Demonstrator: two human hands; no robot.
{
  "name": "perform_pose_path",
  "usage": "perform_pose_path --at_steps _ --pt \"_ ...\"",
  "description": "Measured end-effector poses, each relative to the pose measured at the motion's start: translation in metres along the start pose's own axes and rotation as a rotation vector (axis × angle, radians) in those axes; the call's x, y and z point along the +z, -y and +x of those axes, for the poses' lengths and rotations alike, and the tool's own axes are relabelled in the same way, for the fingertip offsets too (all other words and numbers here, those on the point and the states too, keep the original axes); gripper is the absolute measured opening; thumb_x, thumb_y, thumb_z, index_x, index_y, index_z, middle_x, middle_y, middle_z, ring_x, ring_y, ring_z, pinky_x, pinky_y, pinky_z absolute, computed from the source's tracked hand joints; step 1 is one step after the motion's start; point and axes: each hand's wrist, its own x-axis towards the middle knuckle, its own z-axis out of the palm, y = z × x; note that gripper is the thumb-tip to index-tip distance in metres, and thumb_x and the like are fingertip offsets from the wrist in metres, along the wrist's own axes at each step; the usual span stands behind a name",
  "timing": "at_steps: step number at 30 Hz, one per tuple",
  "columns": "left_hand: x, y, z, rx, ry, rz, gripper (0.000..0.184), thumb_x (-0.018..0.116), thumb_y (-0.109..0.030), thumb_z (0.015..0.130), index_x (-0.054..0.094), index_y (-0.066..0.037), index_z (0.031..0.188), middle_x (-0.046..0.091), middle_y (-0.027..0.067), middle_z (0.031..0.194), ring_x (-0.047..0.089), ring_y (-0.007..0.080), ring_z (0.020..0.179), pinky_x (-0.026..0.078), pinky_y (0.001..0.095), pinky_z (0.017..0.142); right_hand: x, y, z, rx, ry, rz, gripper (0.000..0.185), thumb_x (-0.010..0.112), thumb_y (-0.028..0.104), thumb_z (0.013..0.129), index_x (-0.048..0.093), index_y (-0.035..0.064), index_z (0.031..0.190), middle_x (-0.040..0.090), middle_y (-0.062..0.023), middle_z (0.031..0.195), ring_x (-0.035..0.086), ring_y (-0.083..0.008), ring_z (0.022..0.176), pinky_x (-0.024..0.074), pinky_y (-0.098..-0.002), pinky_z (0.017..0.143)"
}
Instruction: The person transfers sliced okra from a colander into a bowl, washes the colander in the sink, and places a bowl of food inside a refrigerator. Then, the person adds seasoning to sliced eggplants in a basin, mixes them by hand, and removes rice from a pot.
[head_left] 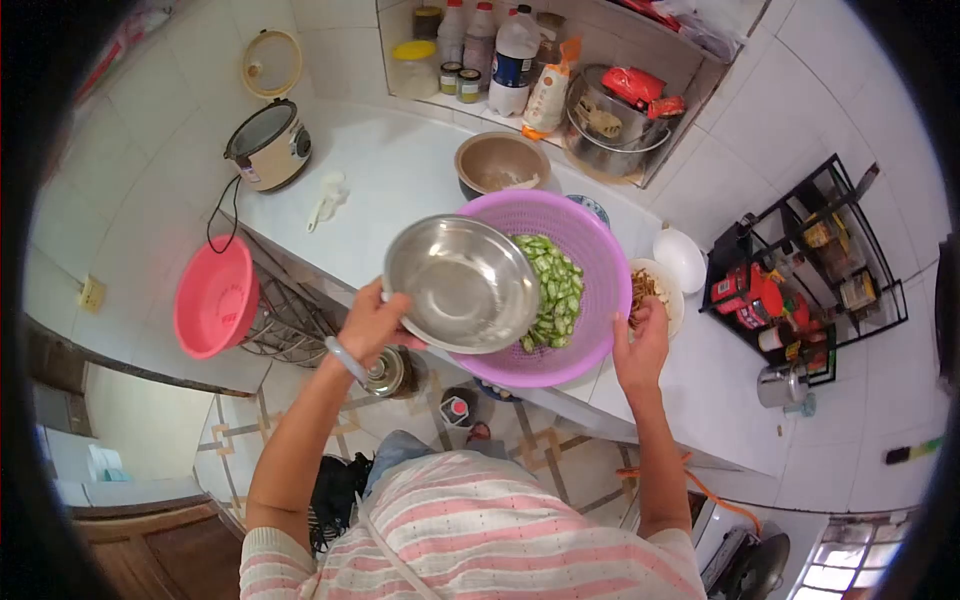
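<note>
My left hand (pixel 375 322) grips the rim of an empty steel bowl (pixel 460 283), tilted and held over the left side of a purple colander (pixel 592 250). Sliced green vegetables (pixel 556 290) lie inside the colander, partly hidden by the bowl. At the colander's right rim is my right hand (pixel 642 345), its thumb along the outside and its other fingers partly hidden behind. Just beyond that hand, a white plate (pixel 674 312) holds brown and pale pieces (pixel 643 290).
A brown bowl (pixel 502 162) stands behind the colander, and a white bowl (pixel 680 261) is to the right. The open rice cooker (pixel 268 150) and a white scoop (pixel 328 200) are at left. A black spice rack (pixel 815 270) stands right; a pink basin (pixel 216 298) hangs left.
</note>
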Motion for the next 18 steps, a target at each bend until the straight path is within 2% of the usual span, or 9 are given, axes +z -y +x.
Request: perform_pose_path --at_steps 2,5,7,8,11,12,15,16,18 --pt "0.027 0.007 0.008 0.009 0.062 -0.025 0.039 0.050 -0.015 0.086 0.042 0.006 0.118 0.061 0.0154 0.089 0.065 0.0219 0.064 0.058 0.0294 0.051 -0.009 0.032 0.003 0.284 0.120 0.609 0.051 0.064 0.019 0.082 0.037 -0.0015 0.121 0.052 -0.0222 0.105 0.062 -0.0248 0.083 0.0562 -0.0410 0.060" --pt "0.048 0.021 0.019 0.006 0.150 0.013 0.043 0.054 -0.023 0.087 0.044 0.005 0.118 0.061 0.0122 0.082 0.064 0.0182 0.062 0.056 0.0273 0.049 -0.002 0.068 0.013 0.792 0.557 1.093 0.048 0.058 0.015 0.084 0.035 -0.0001 0.123 0.053 -0.0121 0.096 0.060 -0.0251 0.081 0.0544 -0.0452 0.065" --pt "0.049 0.021 0.020 -0.044 0.202 0.176 0.046 0.057 -0.029 0.087 0.045 0.005 0.116 0.060 0.0096 0.077 0.062 0.0148 0.062 0.052 0.0250 0.047 0.013 0.053 0.002 0.909 0.587 1.139 0.045 0.055 0.011 0.084 0.035 -0.0018 0.122 0.054 -0.0141 0.099 0.061 -0.0248 0.078 0.0552 -0.0427 0.062" --pt "0.037 0.025 0.027 -0.009 0.101 0.311 0.064 0.065 -0.045 0.079 0.048 0.004 0.117 0.057 0.0074 0.072 0.057 0.0124 0.058 0.043 0.0240 0.044 0.021 0.046 -0.003 0.968 0.602 1.162 0.044 0.054 0.010 0.083 0.036 -0.0027 0.121 0.054 -0.0151 0.101 0.061 -0.0246 0.077 0.0556 -0.0414 0.061" --pt "0.002 0.033 0.056 0.386 -0.210 0.787 0.071 0.067 -0.052 0.074 0.049 0.007 0.109 0.055 0.0077 0.068 0.052 0.0120 0.050 0.042 0.0237 0.044 0.014 0.022 0.009 0.972 0.559 1.242 0.044 0.052 0.008 0.083 0.035 -0.0092 0.119 0.054 -0.0221 0.101 0.062 -0.0290 0.074 0.0574 -0.0356 0.053" --pt "-0.012 0.042 0.072 0.441 -0.265 0.845 0.071 0.071 -0.052 0.070 0.050 0.009 0.100 0.056 0.0094 0.067 0.054 0.0133 0.046 0.047 0.0259 0.043 0.004 0.018 0.017 0.942 0.597 1.180 0.044 0.050 0.011 0.083 0.034 -0.0107 0.118 0.056 -0.0219 0.093 0.062 -0.0281 0.067 0.0572 -0.0350 0.052" --pt "-0.026 0.048 0.091 -0.193 -0.103 0.507 0.063 0.075 -0.043 0.070 0.049 0.010 0.095 0.056 0.0105 0.067 0.057 0.0154 0.047 0.052 0.0288 0.043 -0.011 0.023 0.030 1.101 0.685 1.001 0.044 0.047 0.018 0.084 0.035 -0.0098 0.117 0.057 -0.0216 0.086 0.062 -0.0273 0.061 0.0567 -0.0334 0.051" --pt "-0.026 0.052 0.096 -0.289 -0.048 0.325 0.053 0.074 -0.035 0.072 0.052 0.010 0.089 0.056 0.0112 0.064 0.059 0.0183 0.047 0.055 0.0313 0.043 -0.009 0.021 0.033 1.108 0.766 0.951 0.046 0.044 0.023 0.086 0.035 -0.0084 0.118 0.057 -0.0229 0.087 0.062 -0.0276 0.063 0.0568 -0.0335 0.053" --pt "-0.026 0.058 0.108 -0.338 0.064 0.399 0.048 0.073 -0.031 0.074 0.053 0.011 0.085 0.057 0.0124 0.063 0.059 0.0190 0.046 0.055 0.0314 0.043 -0.003 0.021 0.034 1.132 0.793 0.881 0.046 0.043 0.023 0.086 0.034 -0.0071 0.120 0.057 -0.0230 0.087 0.062 -0.0278 0.064 0.0571 -0.0342 0.056"
